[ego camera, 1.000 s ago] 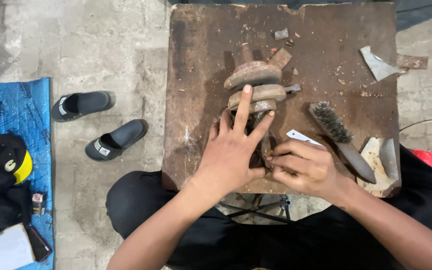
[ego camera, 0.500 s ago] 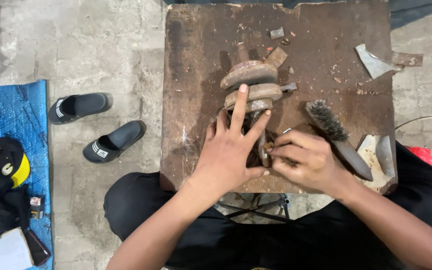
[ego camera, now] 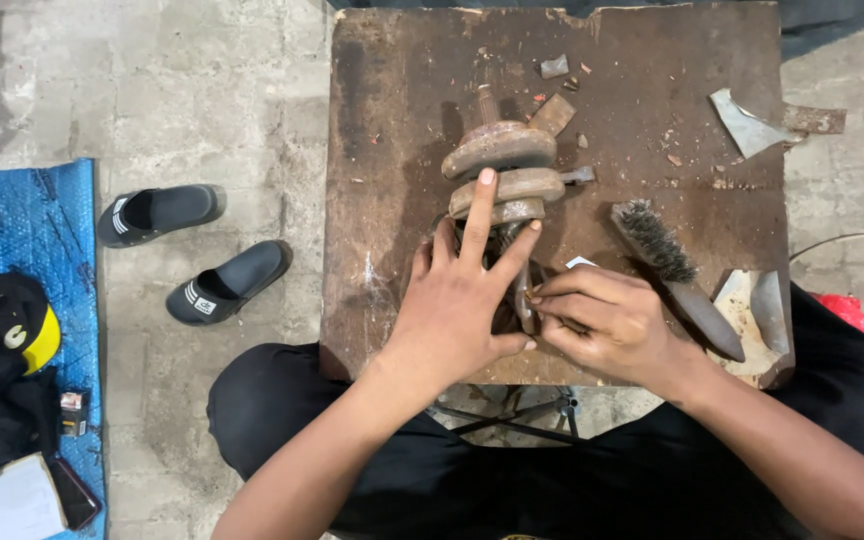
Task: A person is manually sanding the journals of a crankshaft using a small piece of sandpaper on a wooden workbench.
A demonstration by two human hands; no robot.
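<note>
A rusty metal assembly of stacked discs on a shaft point(ego camera: 504, 165) lies on a worn brown wooden board point(ego camera: 392, 150). My left hand point(ego camera: 457, 300) presses down on its near end, fingers spread, with the middle finger stretched up onto a disc. My right hand point(ego camera: 602, 320) pinches a small dark rusty piece point(ego camera: 523, 297) right beside the left hand's index finger, at the assembly's near end. What lies under my left palm is hidden.
A wire brush with a wooden handle point(ego camera: 672, 272) lies right of my hands. Metal scraps point(ego camera: 747, 122) and small chips point(ego camera: 554, 67) sit on the board's far side. Two black slippers point(ego camera: 192, 245) rest on the concrete floor, left. A blue mat point(ego camera: 12, 220) holds a cap and dark clothing.
Both hands stay at the assembly's near end. My right hand's fingers have closed in tighter on the small rusty piece, covering most of a white scrap beside it.
</note>
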